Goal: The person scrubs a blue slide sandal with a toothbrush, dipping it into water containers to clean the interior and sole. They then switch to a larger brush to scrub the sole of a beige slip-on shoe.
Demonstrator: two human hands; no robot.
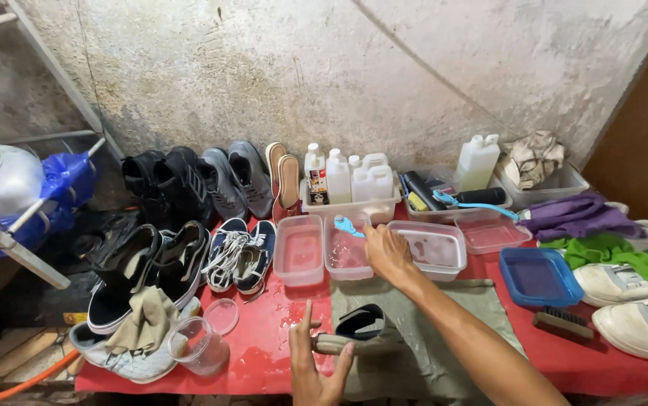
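White plastic bottles (350, 174) stand upright in a clear tray (351, 207) against the wall, behind the water tubs. One small bottle at the tray's left end bears a dark label (318, 186) with red and yellow patches. A taller white jug (477, 162) stands to the right, in a second clear tray (444, 214). A black cylindrical container (423, 190) lies tilted in that tray, beside a yellow packet (417, 201).

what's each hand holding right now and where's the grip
Left hand grips a sandal by the end of its sole. Right hand reaches into a clear tub; its hold cannot be told.
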